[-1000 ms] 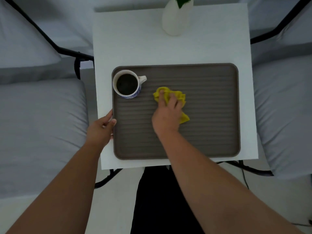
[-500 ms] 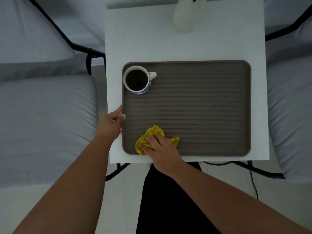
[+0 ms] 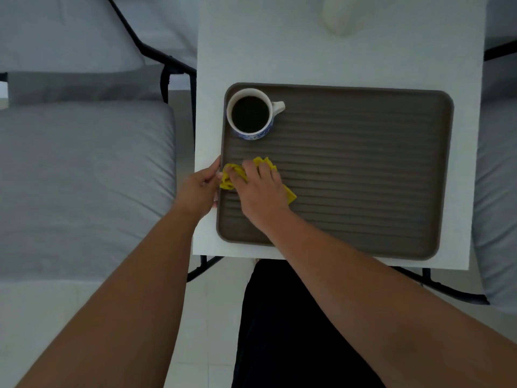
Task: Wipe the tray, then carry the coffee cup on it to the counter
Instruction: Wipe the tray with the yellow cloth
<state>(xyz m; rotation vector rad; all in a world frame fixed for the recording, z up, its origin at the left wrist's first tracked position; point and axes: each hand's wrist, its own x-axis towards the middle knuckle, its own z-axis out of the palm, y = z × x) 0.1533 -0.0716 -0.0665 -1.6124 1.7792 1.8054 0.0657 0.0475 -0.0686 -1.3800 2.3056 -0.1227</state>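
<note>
Brown tray [image 3: 363, 163] lies long axis left-right; cup [image 3: 249, 114] handle points right.

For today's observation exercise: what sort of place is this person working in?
Probably a lounge or patio seating area: grey cushioned seats on black frames flank a small white side table holding a tray.

A white square desk [image 3: 307, 57] stands between two grey cushioned chairs, one on the left [image 3: 84, 177] and one at the right edge [image 3: 495, 191], both on thin black metal frames [image 3: 156, 56]. The base of a white vase [image 3: 342, 15] sits at the desk's far edge. The floor [image 3: 212, 317] is pale tile. The light is dim and even.
</note>
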